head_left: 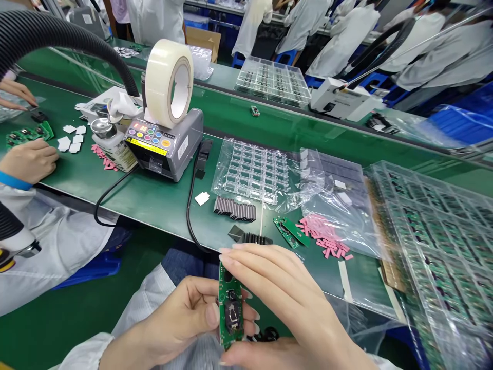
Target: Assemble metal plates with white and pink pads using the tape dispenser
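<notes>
Head view: holds a green board [231, 303] upright before the lap [183, 262], clasped in the left hand [188, 308] with thumb at one long edge and fingertips curled round behind. Spans the same board with the right hand [292, 300], with fingers at the upper end and thumb at the lower. On the exposed face, a black holder [233, 316].

Just past the right fingers, on the bench [162, 200], a partly hidden dark comb [256, 238]; behind it, a row of black strips [234, 209]. To the right, a second board [290, 232] just beside scattered pink strips [327, 237], then a plastic bag [342, 205] and stacked trays [435, 231] filled with boards. Farther back, a clear tray [256, 169] in film.

To the left, a white card [202, 198], a tape cutter [169, 149] with a tape roll [159, 85] on top, and a bottle [115, 146]. Beyond those, a co-worker's hand [30, 160] near loose boards [31, 134].
</notes>
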`<control>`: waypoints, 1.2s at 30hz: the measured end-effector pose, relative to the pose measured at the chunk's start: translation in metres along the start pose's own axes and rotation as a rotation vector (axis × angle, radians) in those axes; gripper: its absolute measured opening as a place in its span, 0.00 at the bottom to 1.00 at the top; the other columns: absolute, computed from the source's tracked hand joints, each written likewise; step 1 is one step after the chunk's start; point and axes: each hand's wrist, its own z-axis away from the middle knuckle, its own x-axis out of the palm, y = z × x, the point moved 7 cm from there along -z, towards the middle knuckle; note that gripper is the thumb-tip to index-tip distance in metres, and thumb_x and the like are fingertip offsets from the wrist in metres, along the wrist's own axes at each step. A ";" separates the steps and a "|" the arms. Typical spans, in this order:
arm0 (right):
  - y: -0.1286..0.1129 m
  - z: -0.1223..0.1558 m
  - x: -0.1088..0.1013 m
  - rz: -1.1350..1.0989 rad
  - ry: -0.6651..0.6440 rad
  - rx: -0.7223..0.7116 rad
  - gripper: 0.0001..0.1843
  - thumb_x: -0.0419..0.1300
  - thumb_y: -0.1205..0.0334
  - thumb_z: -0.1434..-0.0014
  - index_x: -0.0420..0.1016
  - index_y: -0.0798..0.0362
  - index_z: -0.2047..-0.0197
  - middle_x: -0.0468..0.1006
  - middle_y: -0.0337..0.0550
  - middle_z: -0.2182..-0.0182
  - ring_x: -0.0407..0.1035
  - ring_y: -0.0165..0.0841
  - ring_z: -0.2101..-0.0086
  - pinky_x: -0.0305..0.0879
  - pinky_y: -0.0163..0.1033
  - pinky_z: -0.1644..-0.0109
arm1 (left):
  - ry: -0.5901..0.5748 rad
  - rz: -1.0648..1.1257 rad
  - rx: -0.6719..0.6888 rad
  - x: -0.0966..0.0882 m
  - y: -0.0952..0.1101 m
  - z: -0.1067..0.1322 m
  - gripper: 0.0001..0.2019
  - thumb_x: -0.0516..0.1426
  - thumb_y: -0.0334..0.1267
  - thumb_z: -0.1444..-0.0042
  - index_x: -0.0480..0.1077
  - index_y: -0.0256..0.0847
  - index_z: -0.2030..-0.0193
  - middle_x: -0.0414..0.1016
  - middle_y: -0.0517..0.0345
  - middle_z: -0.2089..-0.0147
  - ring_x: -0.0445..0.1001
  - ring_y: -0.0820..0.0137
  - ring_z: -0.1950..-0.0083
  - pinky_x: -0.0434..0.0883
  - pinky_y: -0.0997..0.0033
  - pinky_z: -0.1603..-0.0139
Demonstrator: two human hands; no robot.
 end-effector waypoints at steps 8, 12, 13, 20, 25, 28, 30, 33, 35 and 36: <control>0.001 0.002 0.003 -0.003 0.029 0.003 0.39 0.57 0.35 0.48 0.64 0.54 0.42 0.78 0.47 0.53 0.71 0.40 0.51 0.62 0.45 0.45 | -0.003 -0.139 0.035 -0.001 0.006 0.003 0.22 0.64 0.56 0.58 0.80 0.38 0.65 0.79 0.55 0.71 0.75 0.69 0.67 0.71 0.70 0.60; 0.003 0.002 0.002 -0.020 0.026 0.057 0.38 0.57 0.36 0.47 0.63 0.54 0.42 0.78 0.49 0.54 0.71 0.41 0.52 0.61 0.47 0.45 | -0.044 -0.170 0.049 0.001 0.010 0.000 0.21 0.62 0.54 0.53 0.80 0.38 0.62 0.80 0.55 0.68 0.76 0.71 0.66 0.71 0.74 0.61; 0.004 0.002 0.003 -0.022 0.021 0.070 0.38 0.57 0.36 0.47 0.63 0.54 0.43 0.78 0.49 0.54 0.71 0.42 0.52 0.60 0.48 0.45 | -0.051 -0.173 0.053 0.001 0.011 -0.001 0.20 0.62 0.54 0.52 0.79 0.39 0.62 0.80 0.55 0.67 0.76 0.72 0.65 0.71 0.75 0.61; 0.006 0.008 0.006 -0.042 0.064 0.119 0.38 0.58 0.35 0.49 0.63 0.53 0.43 0.78 0.48 0.55 0.71 0.43 0.52 0.57 0.48 0.45 | -0.029 -0.156 0.000 -0.003 0.011 0.000 0.18 0.65 0.51 0.58 0.80 0.42 0.63 0.82 0.59 0.68 0.78 0.73 0.66 0.73 0.77 0.61; 0.007 0.012 0.009 -0.063 0.067 0.153 0.38 0.61 0.37 0.49 0.63 0.54 0.44 0.77 0.48 0.55 0.71 0.42 0.53 0.55 0.49 0.43 | -0.017 -0.137 0.023 -0.001 0.015 -0.002 0.16 0.65 0.50 0.56 0.80 0.41 0.63 0.82 0.60 0.68 0.78 0.75 0.66 0.73 0.81 0.63; 0.007 0.012 0.006 -0.080 0.051 0.160 0.38 0.62 0.38 0.50 0.63 0.55 0.44 0.76 0.49 0.54 0.70 0.42 0.54 0.58 0.48 0.47 | -0.031 -0.125 0.017 0.001 0.014 -0.002 0.18 0.64 0.50 0.55 0.79 0.41 0.61 0.81 0.59 0.68 0.78 0.76 0.66 0.73 0.81 0.63; 0.005 0.011 0.005 -0.070 0.037 0.151 0.38 0.63 0.39 0.50 0.63 0.55 0.43 0.77 0.49 0.54 0.70 0.42 0.54 0.58 0.48 0.47 | -0.023 -0.117 0.006 0.000 0.011 -0.002 0.18 0.65 0.50 0.55 0.79 0.40 0.61 0.81 0.59 0.68 0.77 0.76 0.67 0.73 0.81 0.63; 0.004 0.011 0.005 -0.044 0.049 0.151 0.38 0.62 0.39 0.49 0.63 0.54 0.43 0.77 0.48 0.53 0.70 0.42 0.53 0.57 0.48 0.46 | -0.002 -0.092 -0.015 -0.002 0.009 -0.002 0.19 0.66 0.50 0.57 0.79 0.39 0.62 0.80 0.59 0.69 0.77 0.77 0.67 0.72 0.81 0.63; 0.005 0.012 0.005 -0.022 0.076 0.163 0.37 0.61 0.39 0.49 0.63 0.53 0.43 0.77 0.49 0.53 0.69 0.42 0.52 0.57 0.48 0.46 | -0.001 -0.093 -0.023 -0.003 0.009 -0.003 0.19 0.67 0.50 0.59 0.79 0.39 0.63 0.79 0.59 0.70 0.76 0.77 0.68 0.71 0.81 0.63; 0.006 0.012 0.007 -0.017 0.078 0.172 0.37 0.61 0.38 0.49 0.63 0.53 0.43 0.76 0.49 0.52 0.68 0.43 0.52 0.57 0.48 0.46 | 0.001 -0.100 -0.028 -0.003 0.010 -0.003 0.20 0.67 0.51 0.60 0.79 0.39 0.63 0.79 0.59 0.70 0.76 0.77 0.68 0.71 0.81 0.63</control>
